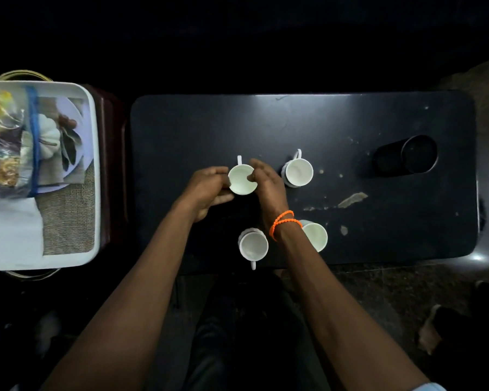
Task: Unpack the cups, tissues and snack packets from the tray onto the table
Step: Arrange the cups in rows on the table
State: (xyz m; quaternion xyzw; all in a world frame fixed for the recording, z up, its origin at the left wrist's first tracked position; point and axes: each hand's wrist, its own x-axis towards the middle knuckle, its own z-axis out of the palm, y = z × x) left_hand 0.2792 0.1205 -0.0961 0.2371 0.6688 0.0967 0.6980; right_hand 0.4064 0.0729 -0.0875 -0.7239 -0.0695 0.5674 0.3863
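Head view looks straight down on a dark table (350, 122) with four white cups standing upright on it. Both hands meet at the far-left cup (242, 180): the left hand (206, 190) presses its fingers against the cup's left side, and the right hand (267, 183) curls over the right rim, thumb hooked just inside. Both hands are closed on this cup, whose handle points away from the person. Just to its right stands a second cup (299, 172), apart from the hands. A third cup (253, 246) sits near the table's front edge, handle toward the person. A fourth cup (316, 235) is partly hidden under the right wrist, which wears an orange band (283, 221). A black cylinder (407, 156) stands toward the far right of the table.

Left of the table, a white tray (95, 165) holds a clear bag of snack packets (3, 148) at its far left and white tissues (9, 235) near its front.
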